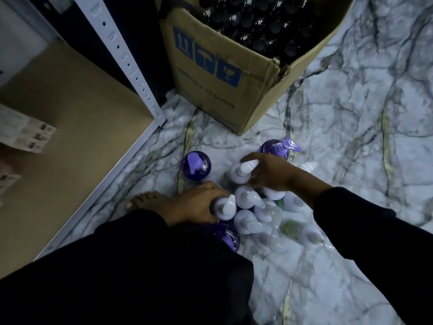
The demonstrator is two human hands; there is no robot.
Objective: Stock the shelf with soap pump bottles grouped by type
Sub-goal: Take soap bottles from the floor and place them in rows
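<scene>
Several soap pump bottles stand clustered on the marble floor. My left hand (pixel 194 202) is wrapped around the neck of a white pump bottle (pixel 226 206). My right hand (pixel 271 174) grips another white pump bottle (pixel 241 172) by its pump head. More white bottles (pixel 248 198) stand between and below the hands. A purple bottle (pixel 196 165) stands apart to the left, a second purple bottle (pixel 278 147) behind my right hand, and a third purple bottle (pixel 228 235) partly hidden by my sleeve. The tan shelf board (pixel 77 141) lies to the left.
An open cardboard box (pixel 225 85) of dark bottles stands at the back. A white perforated shelf upright (pixel 126 62) runs down to the shelf's corner. Small packaged boxes (pixel 25 132) sit on the shelf's left side. A bare foot (pixel 145 200) rests near the shelf edge.
</scene>
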